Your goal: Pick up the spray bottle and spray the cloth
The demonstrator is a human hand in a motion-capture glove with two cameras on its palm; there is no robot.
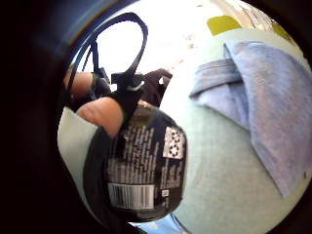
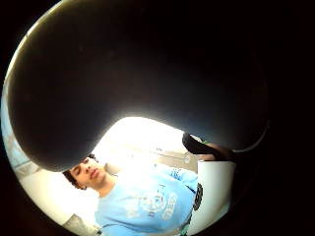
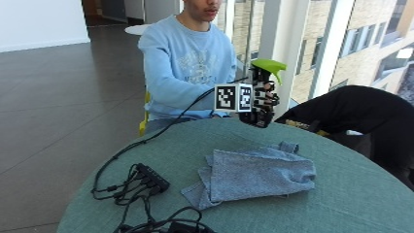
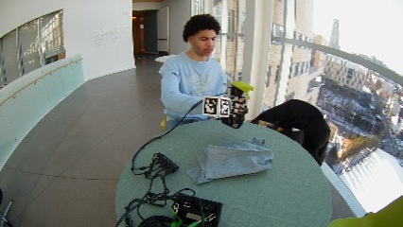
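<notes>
One hand (image 3: pixel 262 104) wrapped round bottle (image 3: pixel 267 73) | up above table (image 3: pixel 362 194) | cloth (image 3: pixel 255 174) flat below

We see open air between the raised right hand (image 3: pixel 262 104) and the cloth (image 3: pixel 259 174) on the table (image 3: pixel 362 194); black cables (image 3: pixel 139 182) lie off to one side, apart from the cloth
</notes>
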